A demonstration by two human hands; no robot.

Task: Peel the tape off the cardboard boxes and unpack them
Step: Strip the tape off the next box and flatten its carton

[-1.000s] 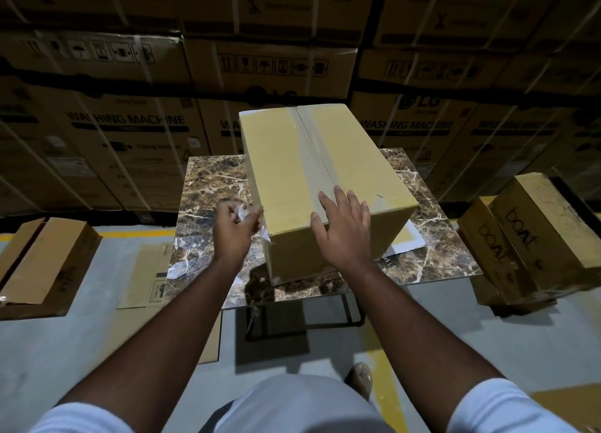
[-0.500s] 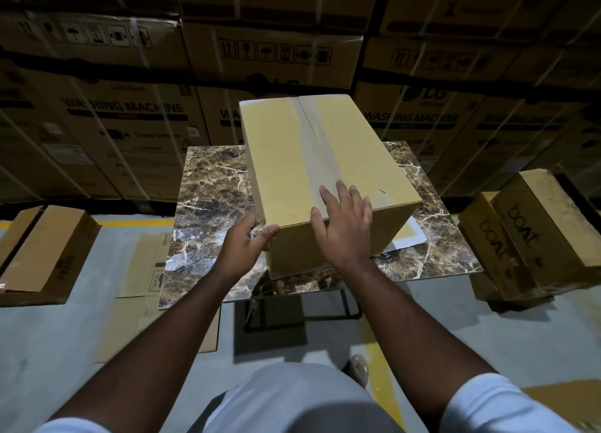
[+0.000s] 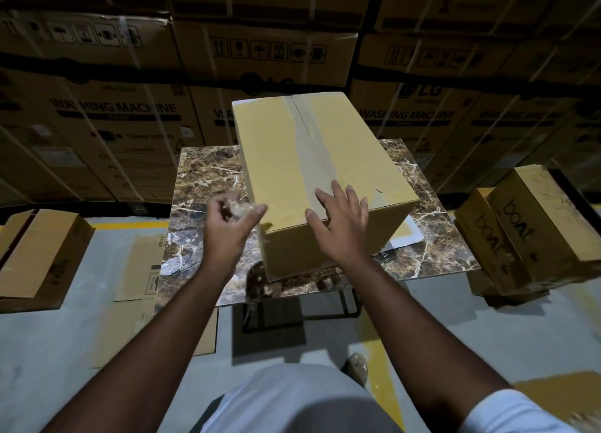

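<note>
A large yellow-brown cardboard box (image 3: 292,159) stands on a small marble-topped table (image 3: 201,172). A strip of clear tape (image 3: 309,146) runs along the seam of its closed top flaps. My right hand (image 3: 341,224) lies flat with spread fingers on the box's near top edge, over the tape's near end. My left hand (image 3: 227,224) hovers at the box's near left corner, blurred, its fingers curled round a crumpled wad of clear tape (image 3: 239,208).
Stacked washing-machine cartons (image 3: 130,113) form a wall behind the table. Two "boat" boxes (image 3: 527,234) sit on the floor at the right. An opened box (image 3: 35,257) and flattened cardboard (image 3: 140,270) lie at the left. A white sheet (image 3: 406,234) pokes out under the big box.
My left hand dipped to the box's near left corner and has come back up with the crumpled tape in its fingers. My right hand stays flat on the box top.
</note>
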